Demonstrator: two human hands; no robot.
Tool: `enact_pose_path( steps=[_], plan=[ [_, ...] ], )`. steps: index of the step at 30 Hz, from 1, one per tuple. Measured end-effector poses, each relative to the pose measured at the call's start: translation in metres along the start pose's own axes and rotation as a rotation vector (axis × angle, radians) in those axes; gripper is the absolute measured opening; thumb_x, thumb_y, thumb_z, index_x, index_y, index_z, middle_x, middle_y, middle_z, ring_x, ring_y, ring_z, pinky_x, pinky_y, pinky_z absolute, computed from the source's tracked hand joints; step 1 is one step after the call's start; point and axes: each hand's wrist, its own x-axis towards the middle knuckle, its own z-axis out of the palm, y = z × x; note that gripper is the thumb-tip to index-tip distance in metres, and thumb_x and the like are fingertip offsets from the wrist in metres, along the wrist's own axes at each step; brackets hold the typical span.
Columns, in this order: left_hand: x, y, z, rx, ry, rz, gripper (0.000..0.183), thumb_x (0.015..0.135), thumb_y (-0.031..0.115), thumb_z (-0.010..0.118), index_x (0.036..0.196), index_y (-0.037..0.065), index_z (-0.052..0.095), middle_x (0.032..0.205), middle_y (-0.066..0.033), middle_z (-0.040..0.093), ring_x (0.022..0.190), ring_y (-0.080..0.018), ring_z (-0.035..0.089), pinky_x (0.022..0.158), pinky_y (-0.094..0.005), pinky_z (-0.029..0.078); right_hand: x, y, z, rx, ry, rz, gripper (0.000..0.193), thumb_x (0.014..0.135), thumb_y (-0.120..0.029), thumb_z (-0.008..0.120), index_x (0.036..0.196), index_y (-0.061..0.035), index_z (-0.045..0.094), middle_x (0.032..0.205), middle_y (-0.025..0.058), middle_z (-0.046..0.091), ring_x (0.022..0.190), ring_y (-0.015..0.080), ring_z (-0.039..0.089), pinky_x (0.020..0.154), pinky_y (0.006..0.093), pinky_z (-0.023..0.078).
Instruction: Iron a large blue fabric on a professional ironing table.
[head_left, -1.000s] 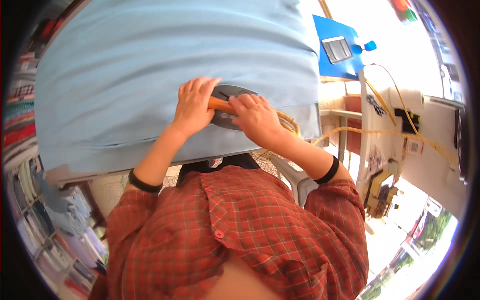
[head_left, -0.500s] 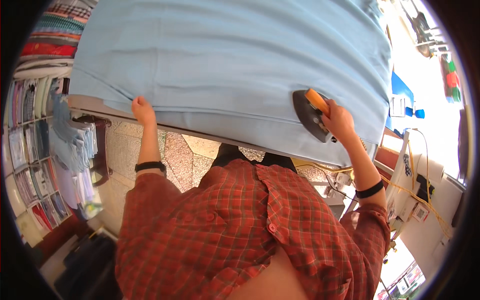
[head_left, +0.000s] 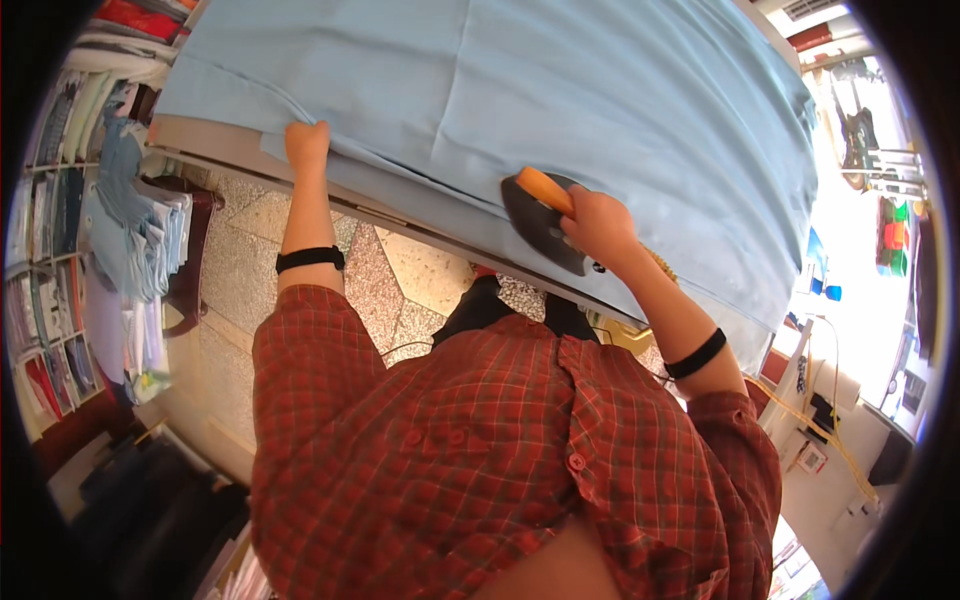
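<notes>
A wide light-blue cloth (head_left: 400,70) covers the ironing table (head_left: 205,138), with soft creases running across it. My left hand (head_left: 307,145) is closed on the cloth's near edge toward the left, pulling a small fold up there. In my right hand (head_left: 600,222) is the orange handle of a dark iron (head_left: 540,225). Its soleplate rests on the cloth along the near edge, right of the middle, and hides the fabric beneath it. A coiled yellowish cord (head_left: 660,265) shows behind my right wrist.
Shelves of folded, packed garments (head_left: 55,290) line the left side, with blue and white clothes (head_left: 140,220) hanging by a dark chair. Dark fabric (head_left: 150,515) lies lower left. Yellow cords (head_left: 830,450) trail by a white cabinet at right. Stone tiles (head_left: 395,275) floor the gap.
The iron in my right hand has slid left along the near edge. My left hand, still gripping the cloth, sits slightly farther up and right in view. The whole view has turned somewhat.
</notes>
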Motion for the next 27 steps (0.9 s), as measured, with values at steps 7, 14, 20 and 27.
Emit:
enact_pose_path(
  steps=[7, 14, 20, 27],
  plan=[
    [-0.036, -0.118, -0.017, -1.471, -0.201, 0.002, 0.032, 0.081, -0.002, 0.055, 0.112, -0.001, 0.054, 0.116, -0.0161, 0.059, 0.109, -0.0294, 0.058, 0.091, -0.0439, 0.051, 0.047, -0.091, 0.018, 0.042, -0.031, -0.113, 0.029, 0.081, -0.023, 0.059, 0.103, -0.0045, 0.053, 0.090, 0.0166, 0.066, 0.088, 0.0353, 0.064, 0.075, 0.0466, 0.050],
    [-0.026, -0.073, -0.006, -1.336, -0.380, -0.215, 0.053, 0.083, 0.027, 0.073, 0.126, 0.002, 0.053, 0.128, -0.0116, 0.056, 0.116, -0.0272, 0.054, 0.099, -0.0461, 0.045, 0.081, -0.142, 0.003, 0.074, -0.148, -0.203, 0.026, 0.079, -0.017, 0.058, 0.100, -0.0048, 0.067, 0.094, 0.0154, 0.069, 0.089, 0.0305, 0.068, 0.076, 0.0421, 0.054],
    [0.014, -0.090, 0.002, -1.239, -0.273, -0.351, 0.043, 0.085, 0.017, 0.069, 0.123, 0.000, 0.056, 0.121, -0.0135, 0.060, 0.111, -0.0296, 0.057, 0.099, -0.0436, 0.046, 0.055, -0.102, 0.006, 0.230, 0.048, -0.058, 0.024, 0.082, -0.017, 0.059, 0.102, -0.0044, 0.063, 0.094, 0.0143, 0.069, 0.090, 0.0318, 0.067, 0.080, 0.0407, 0.053],
    [-0.002, -0.098, -0.006, -1.310, -0.124, -0.330, 0.043, 0.087, 0.023, 0.067, 0.123, 0.003, 0.055, 0.122, -0.0105, 0.060, 0.114, -0.0268, 0.056, 0.098, -0.0435, 0.046, -0.035, 0.129, -0.006, 0.258, 0.308, 0.436, 0.027, 0.076, -0.018, 0.057, 0.095, -0.0017, 0.065, 0.081, 0.0219, 0.066, 0.082, 0.0411, 0.064, 0.073, 0.0477, 0.050]
  ],
)
